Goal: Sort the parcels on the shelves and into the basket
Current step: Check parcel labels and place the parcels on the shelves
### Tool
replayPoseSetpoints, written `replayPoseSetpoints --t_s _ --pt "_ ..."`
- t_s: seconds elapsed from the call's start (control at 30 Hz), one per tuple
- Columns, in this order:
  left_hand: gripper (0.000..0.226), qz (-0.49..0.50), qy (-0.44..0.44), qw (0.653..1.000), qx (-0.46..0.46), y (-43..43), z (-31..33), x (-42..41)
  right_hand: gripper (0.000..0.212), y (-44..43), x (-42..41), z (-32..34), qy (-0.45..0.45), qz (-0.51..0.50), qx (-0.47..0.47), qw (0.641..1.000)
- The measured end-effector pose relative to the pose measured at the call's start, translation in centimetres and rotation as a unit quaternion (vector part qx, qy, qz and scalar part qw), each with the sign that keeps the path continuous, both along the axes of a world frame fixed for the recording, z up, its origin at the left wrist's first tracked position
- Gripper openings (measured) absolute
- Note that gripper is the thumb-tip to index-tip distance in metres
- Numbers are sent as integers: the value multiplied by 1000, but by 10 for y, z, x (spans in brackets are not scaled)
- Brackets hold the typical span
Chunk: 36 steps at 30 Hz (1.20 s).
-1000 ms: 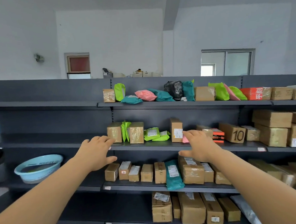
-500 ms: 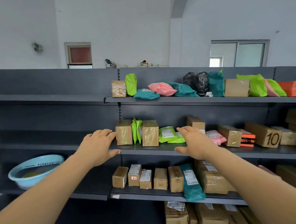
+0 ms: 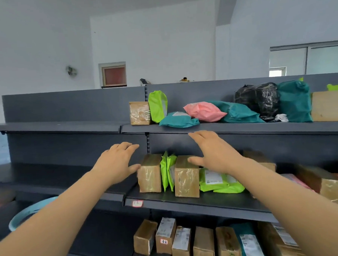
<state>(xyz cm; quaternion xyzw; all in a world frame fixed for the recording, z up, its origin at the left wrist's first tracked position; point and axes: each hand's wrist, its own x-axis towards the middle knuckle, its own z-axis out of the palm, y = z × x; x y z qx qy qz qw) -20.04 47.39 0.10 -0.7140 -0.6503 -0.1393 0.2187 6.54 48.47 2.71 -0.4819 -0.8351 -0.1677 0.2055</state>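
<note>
Both hands up in front of the mid shelf [image 3: 187,202], nothing held. L hand [image 3: 117,162]: grip released, fingers straight & spread, thumb just beside the upper left edge of the left brown box [image 3: 150,174]; touching or not, can't tell. R hand [image 3: 212,155]: grip released too, palm down, thumb over the top of the right brown box [image 3: 186,177], contact unclear. Two green bags [image 3: 167,173] stand upright, squeezed btw the two boxes. Lime mailer [image 3: 218,182] w/ white label lies flat just right of the right brown box. More soft bags on the top shelf [image 3: 223,128]; small boxes [image 3: 182,240] in a row one shelf down. Pale blue basket [image 3: 31,211] low left, well apart from the hands, partly hidden by the L forearm.

Step in hand, prob: taking box-bags-box as one block. To do it well: palms flat on the two outer faces, even squeeze so the bags don't slip out, lift straight & level. If only one parcel is wanted, steady its neighbour w/ the other hand, since the bags look likely to flop once a box goes
</note>
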Motion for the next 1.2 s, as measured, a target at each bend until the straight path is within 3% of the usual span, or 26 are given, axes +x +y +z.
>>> replayPoseSetpoints --t_s 0.27,0.53,0.9,1.2 --pt "67 -8 -100 992 73 69 38 -13 72 77 -32 25 105 59 47 992" --pt "68 -64 -96 983 145 129 69 -55 68 125 -73 36 166 54 78 982" --pt "73 -191 -143 958 159 218 97 -76 66 183 -137 71 287 -46 95 952" --pt "76 -202 -261 935 132 249 88 -50 60 208 -153 82 345 -124 49 929"
